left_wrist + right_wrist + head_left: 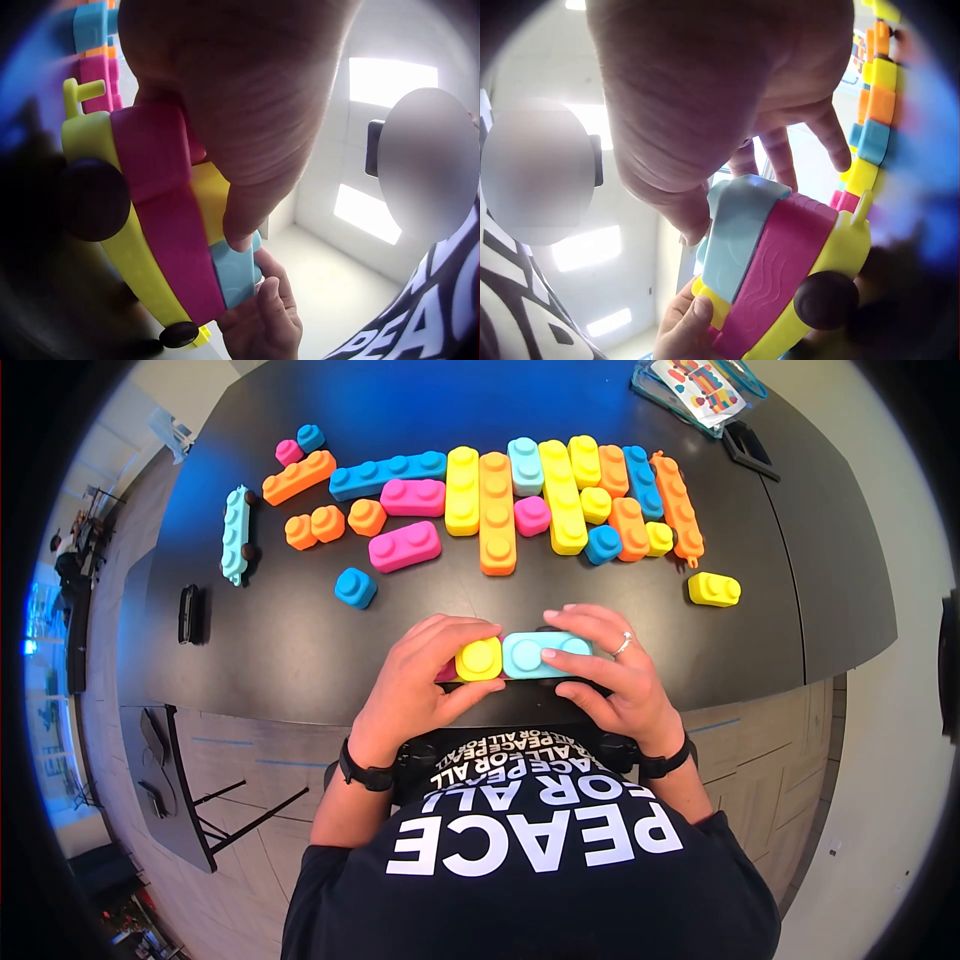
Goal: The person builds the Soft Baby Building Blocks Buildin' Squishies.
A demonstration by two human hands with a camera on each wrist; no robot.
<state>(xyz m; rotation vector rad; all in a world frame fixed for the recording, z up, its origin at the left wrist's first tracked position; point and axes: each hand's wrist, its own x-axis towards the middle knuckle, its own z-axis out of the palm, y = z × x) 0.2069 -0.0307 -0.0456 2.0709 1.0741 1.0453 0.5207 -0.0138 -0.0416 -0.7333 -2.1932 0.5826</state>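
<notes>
At frame centre I see the left hand [415,665], bent, its grip clamped on a smooth yellow one-stud plastic block [478,658]; the right hand [625,680] curls round a rounded light-blue two-stud block [524,653]. Both cap a wave-embossed magenta block [772,262] on a black-wheeled yellow base [842,246].

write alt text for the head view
A person's hands hold a block toy, a yellow block and a light-blue block on top, by the near edge of a dark table. Many colorful blocks lie beyond.
</notes>
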